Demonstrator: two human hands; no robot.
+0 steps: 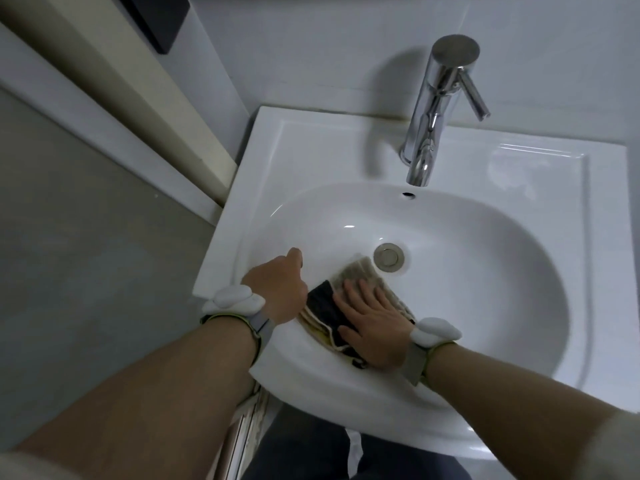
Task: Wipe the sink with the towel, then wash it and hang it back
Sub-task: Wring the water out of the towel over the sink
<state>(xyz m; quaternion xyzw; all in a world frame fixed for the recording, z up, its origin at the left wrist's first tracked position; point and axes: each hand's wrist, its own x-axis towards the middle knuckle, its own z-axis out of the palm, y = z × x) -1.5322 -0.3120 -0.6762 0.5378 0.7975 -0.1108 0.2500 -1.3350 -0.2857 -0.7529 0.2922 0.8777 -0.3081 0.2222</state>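
The towel (349, 299) lies on the near inner slope of the sink (485, 271), its long axis running from seven o'clock up to one o'clock, its far end just short of the drain (388, 255). The right hand (372, 323) presses flat on it, fingers straight and spread. The left hand (277, 289), at the towel's nine o'clock, curls at its edge; whether it pinches cloth I cannot tell.

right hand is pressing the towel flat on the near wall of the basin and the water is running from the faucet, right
Not quite: the head view shows no water coming from the faucet. The rest holds: the right hand presses the towel flat on the near wall of the basin.
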